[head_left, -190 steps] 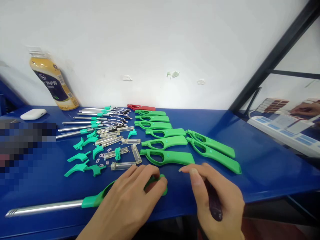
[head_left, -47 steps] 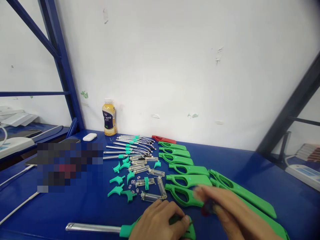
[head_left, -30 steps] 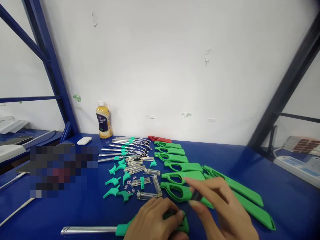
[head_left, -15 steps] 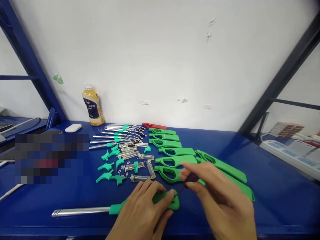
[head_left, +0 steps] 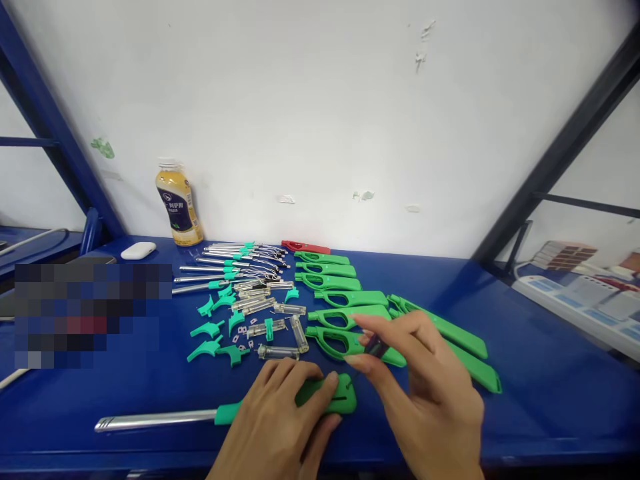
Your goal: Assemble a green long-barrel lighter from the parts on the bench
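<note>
A long-necked lighter (head_left: pixel 345 395) with a green handle and a silver tube lies flat near the table's front edge. My left hand (head_left: pixel 280 413) is closed over its handle, thumb and fingers pinning it. My right hand (head_left: pixel 425 393) pinches the dark handle of a small screwdriver (head_left: pixel 373 347) between thumb and fingers. The screwdriver's thin shaft slants down to the end of the lighter's handle, beside a dark slot; whether it sits in a hole is hard to see. Just behind the hands lie clear lighter fuel tanks (head_left: pixel 280 352) and teal triggers (head_left: pixel 205 348).
Several green handle shells (head_left: pixel 350 297) and a red one (head_left: pixel 305 247) lie across the middle. Silver tubes with wires (head_left: pixel 220 268) are left of them. A yellow bottle (head_left: pixel 179 207) and a white case (head_left: pixel 139 251) stand by the wall. A power strip (head_left: pixel 560 310) is at right.
My right hand has shifted slightly left, and its fingers have changed their grip around the screwdriver handle. My left hand still holds the lighter. The whole view has shifted a little.
</note>
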{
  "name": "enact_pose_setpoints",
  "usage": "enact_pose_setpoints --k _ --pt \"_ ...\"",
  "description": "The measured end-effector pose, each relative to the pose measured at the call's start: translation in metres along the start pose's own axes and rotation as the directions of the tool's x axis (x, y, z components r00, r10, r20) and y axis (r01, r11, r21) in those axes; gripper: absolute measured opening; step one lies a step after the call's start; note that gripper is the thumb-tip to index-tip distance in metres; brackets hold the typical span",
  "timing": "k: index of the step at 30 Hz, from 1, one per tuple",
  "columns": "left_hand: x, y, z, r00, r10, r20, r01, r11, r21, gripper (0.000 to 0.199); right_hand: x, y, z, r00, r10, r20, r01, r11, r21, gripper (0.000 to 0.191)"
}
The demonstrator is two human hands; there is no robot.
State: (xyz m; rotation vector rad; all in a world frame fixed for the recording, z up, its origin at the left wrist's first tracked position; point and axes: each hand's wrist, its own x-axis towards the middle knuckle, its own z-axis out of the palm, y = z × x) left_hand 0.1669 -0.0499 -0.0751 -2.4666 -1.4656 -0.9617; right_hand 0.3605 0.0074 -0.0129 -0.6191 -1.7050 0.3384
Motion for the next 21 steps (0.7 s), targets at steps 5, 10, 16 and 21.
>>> enact_pose_setpoints --k 5,10,16,21 --pt "-0.003 0.002 -0.007 1.000 0.000 0.007 0.000 0.995 0.096 0.041 -0.001 -0.005 -0.003 0.995 0.060 0.080 -0.064 0.996 0.054 0.027" --pt "-0.004 0.000 -0.005 1.000 0.021 -0.007 -0.020 0.991 0.134 0.045 -0.001 -0.001 0.006 0.995 0.050 -0.085 -0.044 0.996 0.073 0.021" --pt "-0.010 -0.007 0.000 0.993 0.118 -0.025 -0.112 0.980 0.167 0.046 0.003 -0.004 -0.040 0.984 0.090 -0.151 -0.106 0.990 -0.098 0.012" --pt "-0.001 0.005 -0.024 0.974 0.212 -0.080 -0.202 0.971 0.125 0.030 -0.004 -0.008 -0.051 0.946 0.021 0.322 0.068 0.962 -0.264 0.024"
